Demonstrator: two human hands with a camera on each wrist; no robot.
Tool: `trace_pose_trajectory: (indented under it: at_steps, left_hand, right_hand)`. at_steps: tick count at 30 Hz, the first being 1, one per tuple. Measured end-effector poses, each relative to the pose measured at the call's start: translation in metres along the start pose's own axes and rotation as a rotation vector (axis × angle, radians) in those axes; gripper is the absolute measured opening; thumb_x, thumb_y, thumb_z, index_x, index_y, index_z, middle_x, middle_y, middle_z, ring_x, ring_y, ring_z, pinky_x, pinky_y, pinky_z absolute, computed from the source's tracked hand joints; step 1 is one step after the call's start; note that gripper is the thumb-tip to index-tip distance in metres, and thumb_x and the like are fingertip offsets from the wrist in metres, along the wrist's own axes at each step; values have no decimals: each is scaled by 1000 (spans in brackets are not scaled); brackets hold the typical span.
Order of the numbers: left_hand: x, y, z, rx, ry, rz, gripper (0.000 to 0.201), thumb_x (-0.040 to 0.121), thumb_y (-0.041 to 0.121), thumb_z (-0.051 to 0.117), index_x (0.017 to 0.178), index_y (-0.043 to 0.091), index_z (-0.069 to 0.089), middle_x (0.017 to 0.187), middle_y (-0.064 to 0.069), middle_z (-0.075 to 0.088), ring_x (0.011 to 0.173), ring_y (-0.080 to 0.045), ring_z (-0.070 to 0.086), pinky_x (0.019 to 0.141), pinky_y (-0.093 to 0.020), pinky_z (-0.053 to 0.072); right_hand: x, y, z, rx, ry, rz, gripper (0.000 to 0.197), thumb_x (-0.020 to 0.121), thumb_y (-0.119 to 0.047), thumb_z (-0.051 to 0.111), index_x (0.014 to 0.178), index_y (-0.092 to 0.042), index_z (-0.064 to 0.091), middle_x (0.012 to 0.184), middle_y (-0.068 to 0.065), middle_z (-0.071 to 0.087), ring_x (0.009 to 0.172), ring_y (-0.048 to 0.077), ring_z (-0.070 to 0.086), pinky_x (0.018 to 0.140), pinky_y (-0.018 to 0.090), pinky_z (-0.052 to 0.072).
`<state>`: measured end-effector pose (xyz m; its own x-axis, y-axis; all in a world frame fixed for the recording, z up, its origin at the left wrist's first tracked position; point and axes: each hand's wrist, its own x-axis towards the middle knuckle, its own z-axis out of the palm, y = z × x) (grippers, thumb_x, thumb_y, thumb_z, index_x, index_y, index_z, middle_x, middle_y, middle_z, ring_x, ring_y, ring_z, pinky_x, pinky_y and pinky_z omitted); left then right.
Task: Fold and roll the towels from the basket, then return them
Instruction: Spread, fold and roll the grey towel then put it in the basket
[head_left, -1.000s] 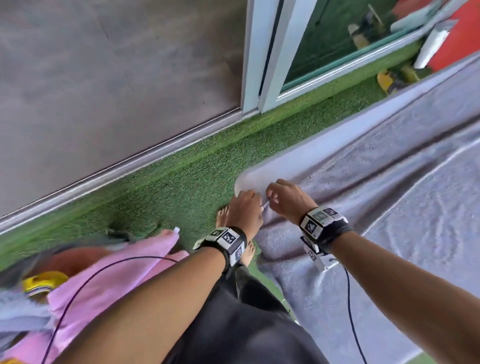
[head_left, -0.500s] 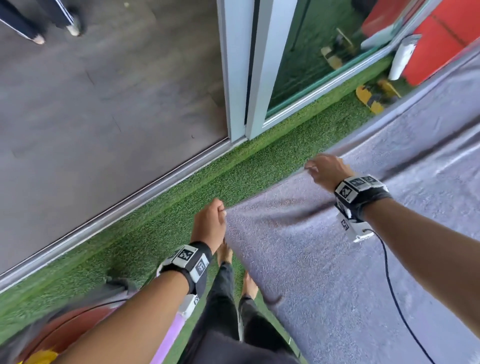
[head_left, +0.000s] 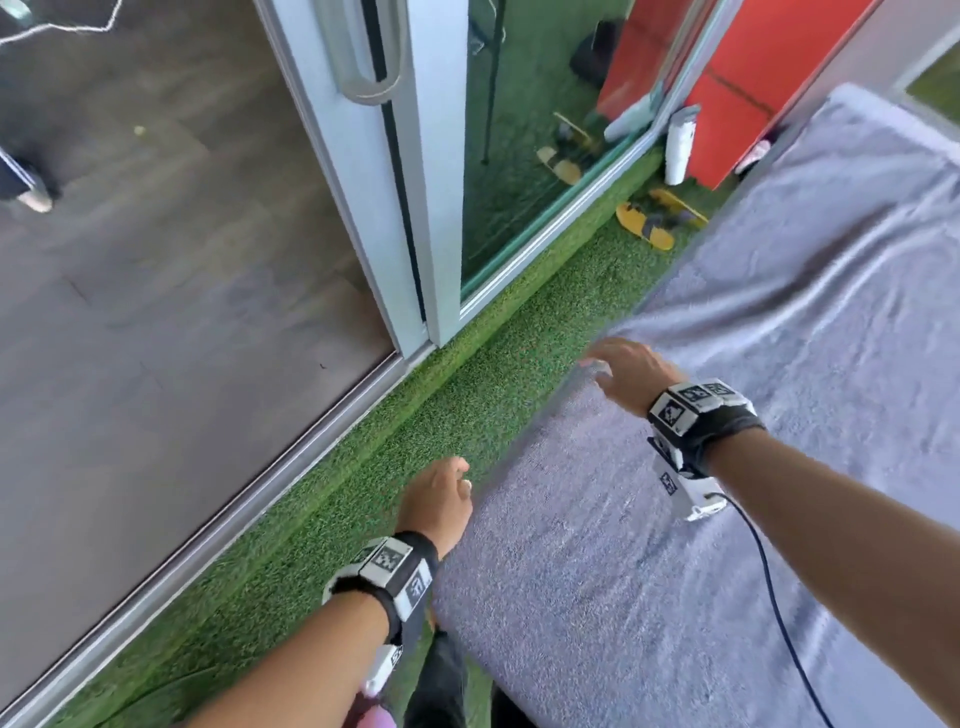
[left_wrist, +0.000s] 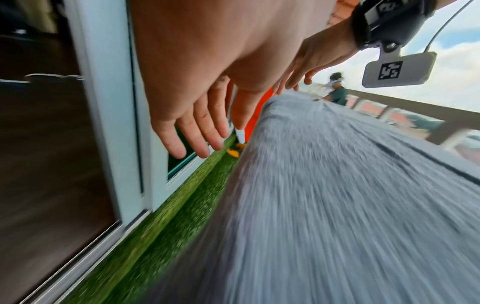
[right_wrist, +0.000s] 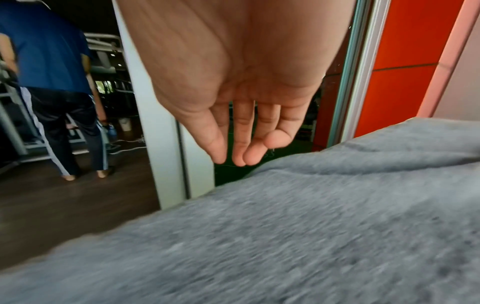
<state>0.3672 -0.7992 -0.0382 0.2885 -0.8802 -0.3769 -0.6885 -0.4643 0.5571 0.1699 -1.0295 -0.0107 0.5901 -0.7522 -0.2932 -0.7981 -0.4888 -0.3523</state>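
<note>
A large grey towel (head_left: 727, 467) lies spread flat, filling the right of the head view. My left hand (head_left: 441, 499) hovers at its near left edge with straight fingers (left_wrist: 197, 133) and holds nothing. Farther along the same edge is my right hand (head_left: 618, 374). It is also open, and its fingers (right_wrist: 241, 142) point down just above the towel (right_wrist: 311, 226). In the left wrist view the towel (left_wrist: 337, 205) runs away to the right of my palm, blurred by motion. No basket is in view.
Green artificial turf (head_left: 363, 493) runs between the towel and a sliding glass door frame (head_left: 415, 208). Yellow sandals (head_left: 649, 223), a white bottle (head_left: 680, 145) and a red panel (head_left: 753, 88) stand beyond. A pink cloth (head_left: 374, 719) shows below. A person (right_wrist: 52, 82) stands indoors.
A second ago both hands pinched the towel's corner together. They then moved apart along the edge, and now both have let go with fingers straightened.
</note>
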Motion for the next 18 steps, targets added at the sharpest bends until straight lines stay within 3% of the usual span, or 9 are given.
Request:
trace_pose_trajectory:
  at_steps: [2,6,9,11,12,14,16,18]
  left_hand:
    - [34,29,5,-23,-20,73,23,100,17,41,113,13,59,106,3,62,93,-9,60,75,-16,43]
    - [92,87,17,-9,-53,155,24,101,21,39,105,12,61,98,2,64,85,-11,61,68,-18,48]
    - [123,122,24,-31,-116,145,22,103,20,34,101,18,55,82,8,52,81,-14,56,71,-25,49]
    - [142,136,30,-35,-141,114,28,103,21,32,117,12,55,90,2,60,77,-15,55,70,-28,50]
    - [151,139,34,-25,-171,90,34,104,22,32,129,8,50,94,-2,63,71,-16,56,63,-25,49]
    - [163,141,44,-6,-264,50,36,104,22,32,134,8,46,78,-1,57,53,-12,48,41,-15,37]
    - [170,141,52,-17,-338,36,28,104,19,32,107,9,58,64,4,43,46,-7,35,34,-12,24]
    - [173,135,54,-105,-324,26,28,102,15,38,81,13,57,62,4,45,47,-6,37,36,-13,29]
  right_hand:
    - [10,29,-16,-81,14,57,35,92,-8,50,111,-31,67,128,0,60,114,19,58,93,38,52]
    - [40,79,-43,-172,-19,158,37,92,-4,43,117,-22,63,128,2,59,110,18,59,90,36,54]
    - [67,99,-63,-235,-29,145,42,90,1,44,122,-20,60,131,4,56,114,21,56,90,39,54]
    - [90,114,-75,-290,-63,130,46,91,-1,47,130,-22,55,140,4,49,124,24,51,95,43,50]
    - [101,120,-79,-318,-109,127,49,91,-1,47,135,-23,51,145,4,44,128,25,48,98,43,48]
    - [119,132,-87,-344,-222,126,52,93,-1,48,141,-22,45,149,5,40,132,26,43,103,40,44]
    - [128,139,-90,-365,-274,105,44,94,-2,48,137,-16,51,142,7,49,128,24,49,101,35,44]
    - [134,144,-92,-332,-233,70,36,92,3,49,123,-9,62,129,10,61,117,24,58,96,35,48]
